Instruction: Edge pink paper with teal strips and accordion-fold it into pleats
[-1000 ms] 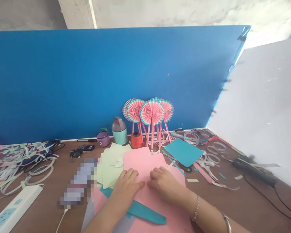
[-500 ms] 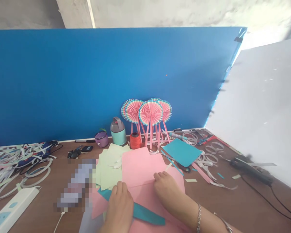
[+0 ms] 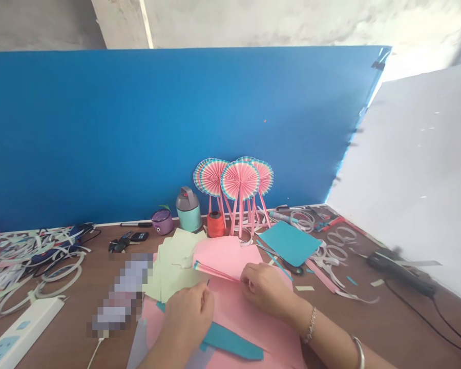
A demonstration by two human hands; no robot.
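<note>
My right hand [image 3: 267, 289] is closed, fingertips pinching one end of a narrow pleated pink paper strip [image 3: 218, 271]. The strip's free end, edged in blue and white, points left over the pink sheets [image 3: 249, 312]. My left hand [image 3: 190, 312] is closed in a fist-like pinch just below that free end, apart from it. A small dark tip shows at its fingers, too small to name. Beneath the left hand lies a folded teal paper piece [image 3: 234, 341], partly covered. Pale green sheets [image 3: 176, 279] lie beyond the left hand.
Several pink paper fans [image 3: 240, 180] stand against the blue partition [image 3: 138, 128]. Before them are a red thread spool [image 3: 215, 224], a mint flask [image 3: 189, 212] and a purple pot [image 3: 162, 222]. Scissors [image 3: 294, 268] lie by a teal sheet [image 3: 290, 242]. A power strip [image 3: 23, 328] sits left.
The pleated pink strip now shows raised in my right hand, which has turned into a pinch. My left hand has lifted slightly and curled its fingers.
</note>
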